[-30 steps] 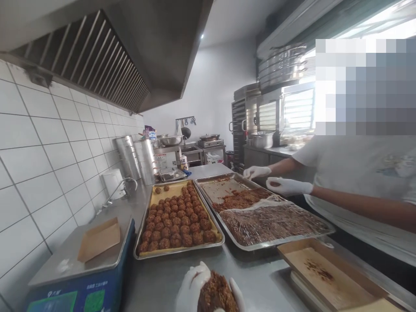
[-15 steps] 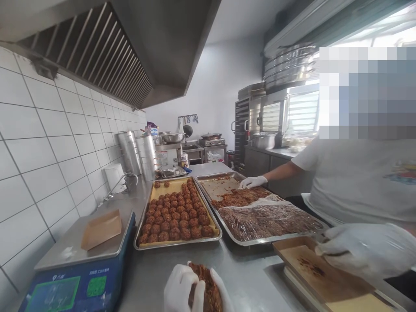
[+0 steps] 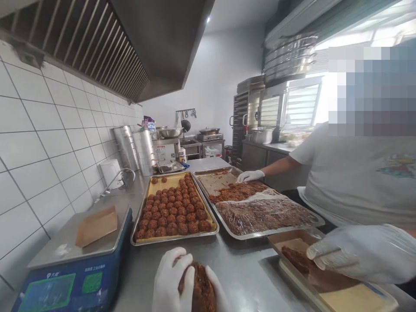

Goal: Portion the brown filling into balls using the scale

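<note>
Near edge of the worktop (image 3: 247, 268): the left hand (image 3: 170, 281) and right hand (image 3: 216, 292), both gloved, cup a brown lump of filling (image 3: 198, 290) between them, each hand grasping one side. Beyond lie a tray of rolled balls (image 3: 173, 208) and a tray of loose filling (image 3: 260, 212); a co-worker's gloved hand (image 3: 360, 253) reaches over a cardboard tray (image 3: 325, 277) on the right.

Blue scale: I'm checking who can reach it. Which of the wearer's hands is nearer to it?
Left. The left hand cups the brown lump on the side toward the scale; the right hand is on the lump's far side.
</note>
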Demonstrator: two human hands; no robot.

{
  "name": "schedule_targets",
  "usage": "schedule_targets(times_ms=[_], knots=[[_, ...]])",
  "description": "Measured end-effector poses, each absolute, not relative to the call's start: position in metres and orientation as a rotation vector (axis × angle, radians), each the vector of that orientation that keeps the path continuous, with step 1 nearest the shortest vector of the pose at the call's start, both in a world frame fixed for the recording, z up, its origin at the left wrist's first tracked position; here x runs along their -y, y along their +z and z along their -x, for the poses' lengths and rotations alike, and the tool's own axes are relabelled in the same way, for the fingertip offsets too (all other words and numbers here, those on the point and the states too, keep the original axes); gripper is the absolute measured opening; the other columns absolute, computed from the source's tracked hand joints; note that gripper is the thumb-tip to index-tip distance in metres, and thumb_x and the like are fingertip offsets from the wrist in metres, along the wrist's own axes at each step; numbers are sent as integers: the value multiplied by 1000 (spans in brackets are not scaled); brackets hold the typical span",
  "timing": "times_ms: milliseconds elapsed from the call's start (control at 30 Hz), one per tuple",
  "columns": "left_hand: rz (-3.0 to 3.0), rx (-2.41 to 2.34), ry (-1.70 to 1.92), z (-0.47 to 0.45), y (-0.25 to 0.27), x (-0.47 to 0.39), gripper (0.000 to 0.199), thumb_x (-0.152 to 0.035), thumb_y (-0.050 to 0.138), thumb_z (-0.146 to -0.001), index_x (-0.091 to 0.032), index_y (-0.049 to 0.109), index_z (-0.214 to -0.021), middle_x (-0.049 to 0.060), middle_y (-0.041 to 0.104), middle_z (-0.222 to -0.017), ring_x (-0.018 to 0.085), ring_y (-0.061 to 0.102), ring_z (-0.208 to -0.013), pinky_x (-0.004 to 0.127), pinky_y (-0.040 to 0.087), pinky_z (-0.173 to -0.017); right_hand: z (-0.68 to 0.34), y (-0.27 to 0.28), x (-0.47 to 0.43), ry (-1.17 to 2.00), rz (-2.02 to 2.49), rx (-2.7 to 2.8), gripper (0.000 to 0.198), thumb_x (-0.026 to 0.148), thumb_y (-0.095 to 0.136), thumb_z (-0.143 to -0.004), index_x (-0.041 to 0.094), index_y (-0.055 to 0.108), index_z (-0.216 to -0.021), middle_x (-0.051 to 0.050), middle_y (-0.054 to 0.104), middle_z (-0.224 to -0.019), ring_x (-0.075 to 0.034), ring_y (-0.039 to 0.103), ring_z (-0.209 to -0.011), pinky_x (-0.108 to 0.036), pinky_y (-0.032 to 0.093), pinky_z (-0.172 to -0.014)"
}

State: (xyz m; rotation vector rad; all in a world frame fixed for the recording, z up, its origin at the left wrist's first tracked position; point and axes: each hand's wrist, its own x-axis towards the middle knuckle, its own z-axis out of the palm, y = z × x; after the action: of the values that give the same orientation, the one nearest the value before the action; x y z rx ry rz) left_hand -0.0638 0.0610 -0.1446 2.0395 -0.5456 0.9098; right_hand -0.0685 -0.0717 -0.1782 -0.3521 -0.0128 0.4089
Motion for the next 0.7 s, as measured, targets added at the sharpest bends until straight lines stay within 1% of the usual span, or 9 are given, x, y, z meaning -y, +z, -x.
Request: schedule_targets(times_ms=[33, 100, 167, 233, 300, 367, 533, 633, 700], knots=[[-2071, 457, 876, 66, -146, -62, 33, -16, 49, -97, -25, 69, -121, 10, 67, -125, 23, 65, -115, 37, 53, -99, 69, -180, 71, 442, 345, 0, 33, 46, 80, -78, 23, 76, -101, -4, 77, -93, -23, 72, -108, -38, 59, -103], [-2146, 304, 775, 70, -148, -64, 41, -13, 46, -94, -26, 67, -126, 9, 68, -127, 24, 66, -117, 38, 52, -101, 72, -184, 70, 498, 325, -34, 45, 55, 77, -81, 18, 75, -107, -8, 77, -95, -26, 70, -113, -42, 57, -108], [-2233, 212, 664, 72, -147, -63, 32, -17, 45, -94, -25, 68, -114, 7, 72, -114, 25, 68, -106, 39, 53, -93, 73, -191, 68, 503, 284, -61, 50, 56, 74, -84, 15, 75, -113, -11, 78, -98, -26, 69, -116, -44, 54, -111], [-2325, 185, 605, 71, -145, -61, 22, -28, 46, -100, -25, 67, -103, 6, 70, -99, 25, 68, -93, 38, 51, -83, 72, -202, 66, 465, 241, -62, 51, 53, 78, -83, 16, 73, -119, -11, 78, -102, -25, 69, -116, -44, 53, -113], [-2380, 200, 624, 69, -145, -58, 26, -38, 46, -104, -25, 64, -90, 4, 66, -89, 23, 65, -85, 36, 47, -77, 69, -215, 65, 427, 202, -52, 59, 52, 82, -80, 16, 71, -126, -12, 78, -108, -26, 70, -116, -44, 53, -113], [-2353, 196, 659, 65, -148, -55, 33, -41, 45, -106, -23, 58, -80, 2, 62, -81, 19, 62, -77, 33, 43, -73, 67, -225, 64, 402, 182, -46, 64, 52, 83, -78, 16, 69, -130, -13, 77, -115, -26, 70, -117, -45, 53, -113], [-2163, 131, 499, 53, -153, -56, 42, -47, 52, -103, -21, 47, -70, -2, 50, -65, 13, 48, -61, 27, 36, -64, 70, -218, 63, 427, 198, -106, 52, 49, 83, -78, 14, 76, -116, -13, 78, -107, -29, 69, -119, -46, 55, -111], [-2088, 75, 418, 50, -146, -59, 47, -49, 61, -96, -20, 41, -66, -3, 41, -61, 13, 41, -60, 27, 32, -61, 73, -202, 63, 397, 205, -148, 42, 45, 77, -86, 15, 77, -115, -11, 79, -103, -26, 72, -112, -44, 57, -108], [-1954, -13, 407, 51, -141, -61, 48, -53, 67, -92, -20, 42, -67, -3, 42, -64, 14, 43, -64, 26, 35, -64, 73, -194, 65, 377, 197, -138, 38, 41, 75, -87, 14, 77, -114, -11, 79, -105, -24, 73, -108, -42, 58, -106]])
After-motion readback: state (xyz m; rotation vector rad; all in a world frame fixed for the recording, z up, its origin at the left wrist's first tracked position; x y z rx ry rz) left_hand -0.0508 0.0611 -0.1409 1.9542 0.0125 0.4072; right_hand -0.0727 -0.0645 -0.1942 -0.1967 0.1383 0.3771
